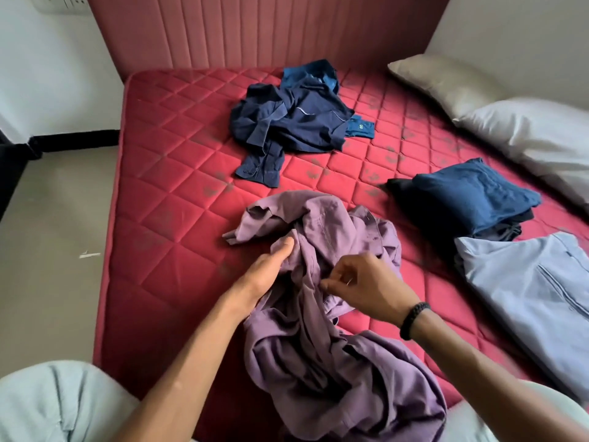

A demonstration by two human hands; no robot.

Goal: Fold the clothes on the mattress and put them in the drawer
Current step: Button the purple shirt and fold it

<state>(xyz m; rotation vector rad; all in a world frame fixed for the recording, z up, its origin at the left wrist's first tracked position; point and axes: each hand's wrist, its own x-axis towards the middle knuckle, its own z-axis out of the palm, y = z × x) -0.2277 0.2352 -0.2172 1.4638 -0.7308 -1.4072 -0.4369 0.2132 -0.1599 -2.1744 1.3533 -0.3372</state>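
Purple crumpled cotton shirt (318, 282), soft & floppy, at mattress (165, 193) near edge, is gripped by L hand (267, 269), pinched by R hand (360, 282) fingertips; best held at collar/shoulders.

We look from one head-worn camera, forward and steeply down from the near edge of the red quilted mattress (178, 173), facing the padded headboard (255, 30) on the far side. The wide lens sits close above the forearms.
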